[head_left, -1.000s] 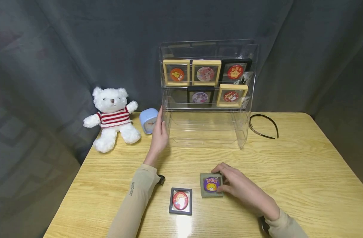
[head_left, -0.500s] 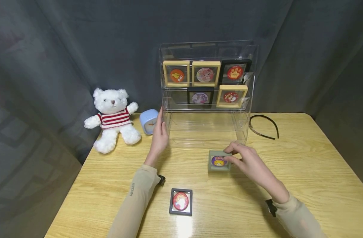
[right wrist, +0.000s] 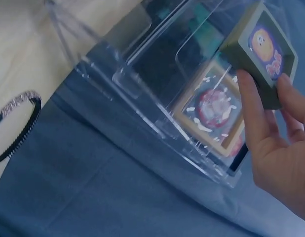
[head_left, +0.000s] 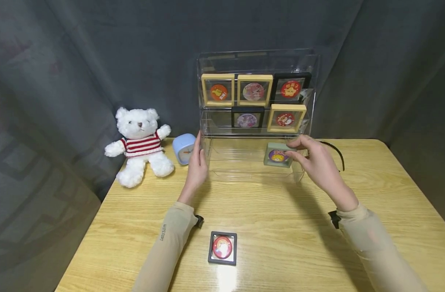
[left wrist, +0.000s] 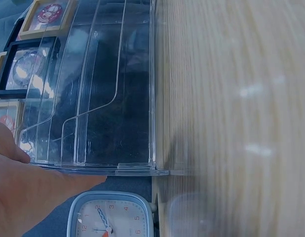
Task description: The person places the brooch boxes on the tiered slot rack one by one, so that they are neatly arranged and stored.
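My right hand point(head_left: 319, 166) pinches a grey-green display frame point(head_left: 267, 161) by its right edge, thumb in front. Inside the frame is a purple round badge with a yellow bear. It is held upright in front of the lower tiers of a clear acrylic display rack point(head_left: 244, 177), near the rack's right side. Against the rack's left side panel lies my left hand point(head_left: 197, 170), fingers stretched along the outside and thumb at the front edge. In the left wrist view, the panel edge point(left wrist: 137, 173) runs between thumb and fingers.
Several framed badges, one a tan frame point(head_left: 235, 91), stand on the upper tiers. A dark frame point(head_left: 222, 263) with a red badge lies near the front. A white teddy bear point(head_left: 127, 123) and blue alarm clock point(head_left: 182, 140) sit left; a black headband point(head_left: 341, 156) is at right.
My right hand has lifted the grey-green frame off the table and carried it forward and slightly right, up to the rack. The left hand stays at the rack's side.
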`<state>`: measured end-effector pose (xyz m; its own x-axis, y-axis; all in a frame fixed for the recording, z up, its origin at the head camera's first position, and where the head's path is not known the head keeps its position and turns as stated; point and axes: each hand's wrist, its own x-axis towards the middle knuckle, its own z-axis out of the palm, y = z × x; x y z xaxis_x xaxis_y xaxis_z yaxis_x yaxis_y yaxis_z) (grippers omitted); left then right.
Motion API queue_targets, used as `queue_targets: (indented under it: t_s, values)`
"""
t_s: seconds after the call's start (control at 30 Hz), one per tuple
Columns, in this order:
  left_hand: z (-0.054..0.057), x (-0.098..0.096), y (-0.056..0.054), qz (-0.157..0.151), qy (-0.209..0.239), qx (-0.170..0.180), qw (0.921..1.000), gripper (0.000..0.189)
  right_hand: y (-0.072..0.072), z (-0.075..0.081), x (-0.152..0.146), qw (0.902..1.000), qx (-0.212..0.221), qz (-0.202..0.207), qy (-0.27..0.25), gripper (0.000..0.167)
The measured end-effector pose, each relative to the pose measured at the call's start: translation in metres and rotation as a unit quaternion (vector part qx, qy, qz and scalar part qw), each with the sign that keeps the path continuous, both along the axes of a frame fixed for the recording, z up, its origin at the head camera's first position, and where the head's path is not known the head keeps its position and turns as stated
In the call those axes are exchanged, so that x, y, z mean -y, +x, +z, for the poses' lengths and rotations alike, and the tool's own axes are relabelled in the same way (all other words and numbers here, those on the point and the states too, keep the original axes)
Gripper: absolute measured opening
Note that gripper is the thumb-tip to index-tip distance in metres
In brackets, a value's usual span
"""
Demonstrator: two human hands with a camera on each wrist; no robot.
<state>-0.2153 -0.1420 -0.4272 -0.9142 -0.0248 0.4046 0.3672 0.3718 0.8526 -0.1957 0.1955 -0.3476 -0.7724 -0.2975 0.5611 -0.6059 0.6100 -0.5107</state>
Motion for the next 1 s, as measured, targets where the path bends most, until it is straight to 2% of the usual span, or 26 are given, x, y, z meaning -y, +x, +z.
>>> queue_targets:
  t_s: [0.13,0.37,0.53,1.0]
  values:
    - [0.000,0.000,-0.001,0.001,-0.001,0.004,1.0000,0.058,-0.018,0.005,-0.002,0.9993,-0.032,-0.020,-0.006,0.014]
    - [-0.001,0.000,0.000,0.004,-0.002,-0.006,1.0000,0.057,-0.038,0.009,-0.004,0.9986,-0.039,-0.036,0.000,0.015]
    - [-0.001,-0.001,0.000,0.006,-0.002,-0.003,1.0000,0.057,-0.043,0.008,-0.005,0.9988,-0.028,-0.039,0.009,0.014]
    - [-0.002,-0.001,-0.001,0.003,0.001,0.008,1.0000,0.058,-0.051,-0.010,-0.011,0.9992,-0.016,-0.029,0.024,0.016]
